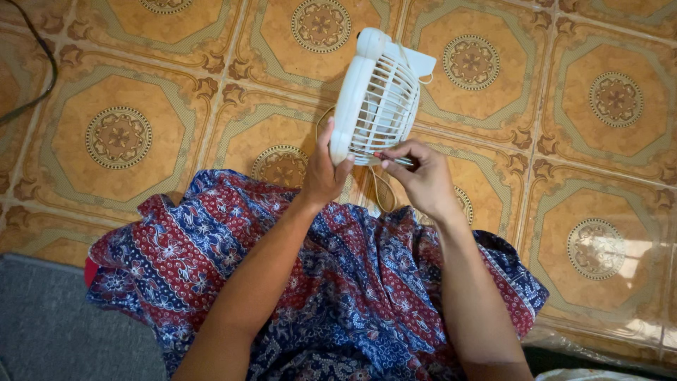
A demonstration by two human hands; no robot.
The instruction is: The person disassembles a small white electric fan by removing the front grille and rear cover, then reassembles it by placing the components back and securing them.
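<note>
The left hand [324, 173] holds a white fan [376, 99] up over the tiled floor [564, 141], fingers curled round its lower rim. The right hand [422, 176] pinches a thin tool [395, 159] in closed fingers, its tip against the grille just beside the left thumb.

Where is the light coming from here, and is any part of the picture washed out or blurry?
Head view: bright glare on the floor tiles at lower right, so light likely comes from that side; the white fan is sharp, held by the left hand, with the right hand at its grille; edges bend slightly.
</note>
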